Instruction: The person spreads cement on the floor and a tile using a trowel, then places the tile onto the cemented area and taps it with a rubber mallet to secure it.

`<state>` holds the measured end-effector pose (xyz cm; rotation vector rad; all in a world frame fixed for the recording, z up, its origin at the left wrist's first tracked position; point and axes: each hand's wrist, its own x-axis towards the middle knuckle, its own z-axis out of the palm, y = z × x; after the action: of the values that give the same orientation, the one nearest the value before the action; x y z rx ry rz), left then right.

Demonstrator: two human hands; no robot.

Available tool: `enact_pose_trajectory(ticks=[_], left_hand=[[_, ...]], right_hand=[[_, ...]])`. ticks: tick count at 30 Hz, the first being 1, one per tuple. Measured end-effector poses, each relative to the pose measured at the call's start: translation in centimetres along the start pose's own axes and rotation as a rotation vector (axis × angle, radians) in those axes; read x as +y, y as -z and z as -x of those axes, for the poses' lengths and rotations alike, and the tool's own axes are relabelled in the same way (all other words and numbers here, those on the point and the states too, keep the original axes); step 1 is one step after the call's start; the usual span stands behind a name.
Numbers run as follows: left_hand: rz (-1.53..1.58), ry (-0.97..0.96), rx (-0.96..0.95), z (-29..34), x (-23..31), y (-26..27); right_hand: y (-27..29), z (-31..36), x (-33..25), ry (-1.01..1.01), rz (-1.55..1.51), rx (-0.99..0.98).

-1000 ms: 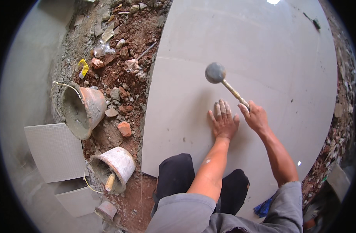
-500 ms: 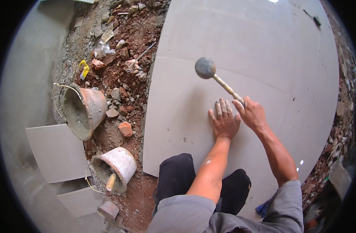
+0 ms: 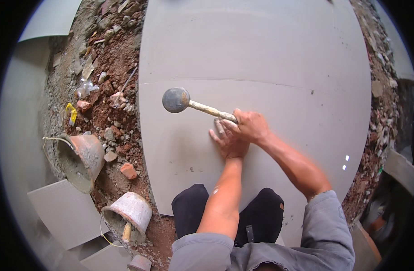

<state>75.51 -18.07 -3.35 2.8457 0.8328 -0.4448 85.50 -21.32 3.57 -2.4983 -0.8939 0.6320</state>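
My right hand (image 3: pixel 250 126) is closed round the end of a rubber mallet (image 3: pixel 176 100), whose round dark grey head hangs over the tiled floor to the left. Its light, stained handle slants across in front of my left fingers. Below the handle my left hand (image 3: pixel 229 144) lies flat on a large pale tile (image 3: pixel 288 162), fingers stretched out and partly hidden by my right hand. The fingers look dusted with light residue. A thin joint line runs across the tiles beyond the mallet. My knees rest on the tile's near side.
Left of the tiles lies a strip of red soil and rubble (image 3: pixel 119 58). On it stand a tipped bucket with grey mortar (image 3: pixel 92 153) and a whitish bucket (image 3: pixel 137 210) holding a wooden-handled tool. Loose tiles (image 3: pixel 62 212) lie farther left. More rubble (image 3: pixel 374 113) borders the right side.
The mallet has swung so its handle lies flatter, with its head farther left and lower in view. My right hand now overlaps my left hand. The whole view has shifted.
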Motion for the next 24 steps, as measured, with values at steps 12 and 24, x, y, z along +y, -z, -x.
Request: enact_pose_trajectory(ticks=[12,24], left_hand=[[0.021,0.028,0.172,0.6,0.2,-1.3],[0.064,0.007,0.248,0.2,0.0,-1.9]], right_hand=[[-4.5,29.6,5.8,-0.630,-0.363,0.298],[-14.1,47.6,1.8,-0.774,-0.568,0.376]])
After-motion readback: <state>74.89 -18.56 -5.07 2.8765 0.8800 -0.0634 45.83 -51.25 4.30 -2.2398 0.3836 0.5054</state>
